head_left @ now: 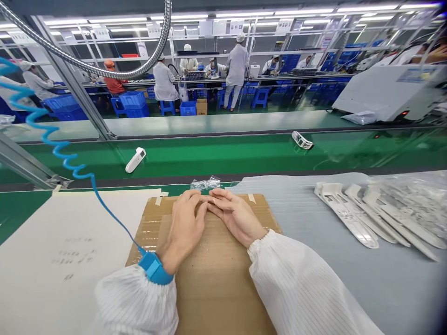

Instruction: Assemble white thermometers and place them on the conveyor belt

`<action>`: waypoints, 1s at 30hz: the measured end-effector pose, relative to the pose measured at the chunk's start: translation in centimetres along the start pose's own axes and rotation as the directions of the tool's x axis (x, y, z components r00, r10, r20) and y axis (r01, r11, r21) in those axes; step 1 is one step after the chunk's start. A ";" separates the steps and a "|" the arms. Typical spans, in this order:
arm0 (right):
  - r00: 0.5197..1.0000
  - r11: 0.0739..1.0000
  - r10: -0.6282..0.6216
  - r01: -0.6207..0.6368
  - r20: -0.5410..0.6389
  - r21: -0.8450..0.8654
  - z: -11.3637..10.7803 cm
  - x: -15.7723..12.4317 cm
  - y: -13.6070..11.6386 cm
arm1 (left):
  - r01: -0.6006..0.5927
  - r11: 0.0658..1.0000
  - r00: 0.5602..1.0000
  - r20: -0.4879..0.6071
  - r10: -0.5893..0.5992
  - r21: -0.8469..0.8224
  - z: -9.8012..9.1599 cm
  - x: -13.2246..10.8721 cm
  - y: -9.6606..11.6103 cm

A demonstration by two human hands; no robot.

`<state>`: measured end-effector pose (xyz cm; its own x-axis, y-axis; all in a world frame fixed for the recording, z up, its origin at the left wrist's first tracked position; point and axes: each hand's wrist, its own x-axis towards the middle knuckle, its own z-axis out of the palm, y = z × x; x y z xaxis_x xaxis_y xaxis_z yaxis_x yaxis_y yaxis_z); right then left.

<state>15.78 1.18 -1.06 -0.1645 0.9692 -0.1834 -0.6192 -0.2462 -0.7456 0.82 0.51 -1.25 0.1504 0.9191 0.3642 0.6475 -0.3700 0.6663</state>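
My left hand (pixel 185 225) and my right hand (pixel 234 216) rest palms down on a brown cardboard sheet (pixel 216 274), their fingertips meeting near its far edge. Anything small between the fingers is hidden. Just beyond them lies a crumpled clear plastic bag (pixel 205 184), close to my fingertips. A blue wrist strap (pixel 152 268) circles my left wrist, and its coiled blue cord (pixel 52 135) runs up to the left. Several long white moulded parts (pixel 345 214) lie in a pile to the right, well away from my right hand.
A green conveyor belt (pixel 216 156) runs crosswise, carrying a white handheld device (pixel 135 159) and a white part (pixel 302 139). A white paper sheet (pixel 70 260) lies left, a grey mat (pixel 296 218) right. Beyond, co-workers (pixel 236 65) stand and sit at benches among blue crates.
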 end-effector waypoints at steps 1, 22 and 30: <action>1.000 1.000 0.004 -0.004 0.004 0.007 0.0 0.0 0.0 | -0.002 1.000 1.000 0.006 0.002 0.002 0.0 0.0 0.0; 0.999 0.995 0.041 -0.042 0.020 0.086 0.2 -0.1 -0.1 | -0.048 0.991 0.998 0.040 0.044 0.124 -0.6 0.3 -0.2; 0.999 0.999 0.048 -0.048 -0.007 0.011 0.0 0.2 0.3 | 0.297 0.933 0.947 -0.187 -0.261 0.205 -2.3 0.9 1.1</action>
<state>15.58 1.34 -1.29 -0.1893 0.9561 -0.2236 -0.6188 -0.2929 -0.7289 -0.06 0.61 1.28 -0.1665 0.9415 0.2930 0.8015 -0.0439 0.5964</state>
